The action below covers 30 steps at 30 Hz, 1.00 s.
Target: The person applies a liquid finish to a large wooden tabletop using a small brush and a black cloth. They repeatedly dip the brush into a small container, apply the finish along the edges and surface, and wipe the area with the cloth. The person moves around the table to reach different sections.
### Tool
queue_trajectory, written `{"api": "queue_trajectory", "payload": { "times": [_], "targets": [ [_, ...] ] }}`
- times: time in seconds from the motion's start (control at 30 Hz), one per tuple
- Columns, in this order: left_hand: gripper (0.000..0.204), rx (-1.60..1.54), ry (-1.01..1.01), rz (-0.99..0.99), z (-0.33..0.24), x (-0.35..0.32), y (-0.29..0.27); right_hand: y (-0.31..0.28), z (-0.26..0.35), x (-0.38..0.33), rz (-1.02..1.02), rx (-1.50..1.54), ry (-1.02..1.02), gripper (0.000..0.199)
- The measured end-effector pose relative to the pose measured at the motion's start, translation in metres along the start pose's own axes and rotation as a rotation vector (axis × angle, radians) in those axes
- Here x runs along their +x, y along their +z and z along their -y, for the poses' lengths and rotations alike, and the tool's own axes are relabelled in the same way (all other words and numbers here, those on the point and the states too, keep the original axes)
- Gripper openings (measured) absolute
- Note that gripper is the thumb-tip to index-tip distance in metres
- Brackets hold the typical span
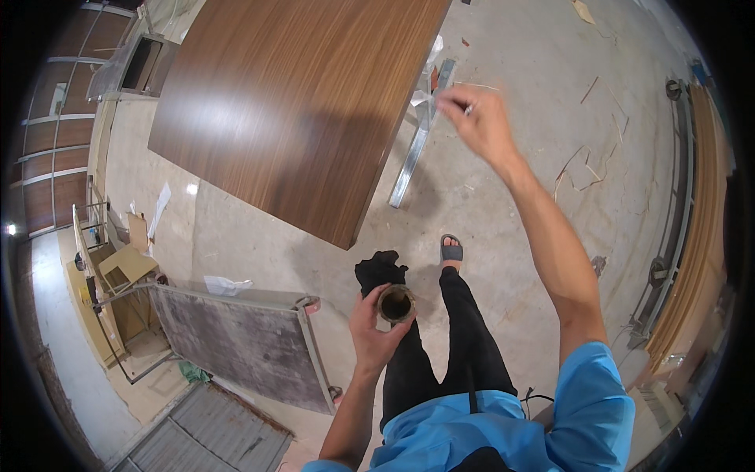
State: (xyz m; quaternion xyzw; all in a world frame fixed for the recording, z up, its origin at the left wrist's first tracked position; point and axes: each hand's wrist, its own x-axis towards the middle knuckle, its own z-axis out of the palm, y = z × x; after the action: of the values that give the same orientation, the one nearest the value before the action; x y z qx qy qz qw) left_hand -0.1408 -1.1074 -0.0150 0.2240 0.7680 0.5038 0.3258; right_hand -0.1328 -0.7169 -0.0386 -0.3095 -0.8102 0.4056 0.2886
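My left hand (373,334) is wrapped round an open, round container (395,287) with a dark inside, held in front of my legs. Just beyond it shows a black cloth (379,270); whether the same hand grips it, I cannot tell. Out to the right, my right hand (484,126) is raised beside the long edge of a large brown wood-grain panel (299,118). Its thumb and fingers are pinched together, slightly blurred, and anything between them is too small to make out. A shiny metal bar (410,161) lies below that edge, near a whitish scrap (421,97).
A flat cart (236,342) with a worn grey deck stands at the left, near cardboard pieces (130,263). Long boards (700,228) lean along the right side. Thin strips (578,169) litter the concrete floor (543,71). A metal grating (208,429) lies at lower left.
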Motion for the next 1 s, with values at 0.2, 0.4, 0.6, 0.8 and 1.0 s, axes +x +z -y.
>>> {"api": "queue_trajectory", "payload": {
  "times": [0.2,0.4,0.6,0.8,1.0],
  "targets": [
    [0.067,0.095,0.053,0.003,-0.011,0.009,0.003,0.005,-0.005,-0.023,0.030,0.081,-0.108,0.013],
    [0.067,-0.034,-0.026,-0.013,-0.014,0.010,0.006,0.006,-0.006,-0.007,0.240,0.105,0.156,0.013],
    [0.066,0.026,-0.012,-0.011,-0.015,0.010,0.008,-0.001,0.005,-0.017,0.166,0.139,0.031,0.014],
    [0.071,0.111,0.022,0.072,-0.012,0.008,0.007,0.007,0.009,-0.023,0.066,0.190,0.044,0.013],
    [0.070,0.101,0.030,0.049,-0.008,0.005,0.004,0.020,0.032,-0.061,0.376,0.133,-0.125,0.011]
  ]
}}
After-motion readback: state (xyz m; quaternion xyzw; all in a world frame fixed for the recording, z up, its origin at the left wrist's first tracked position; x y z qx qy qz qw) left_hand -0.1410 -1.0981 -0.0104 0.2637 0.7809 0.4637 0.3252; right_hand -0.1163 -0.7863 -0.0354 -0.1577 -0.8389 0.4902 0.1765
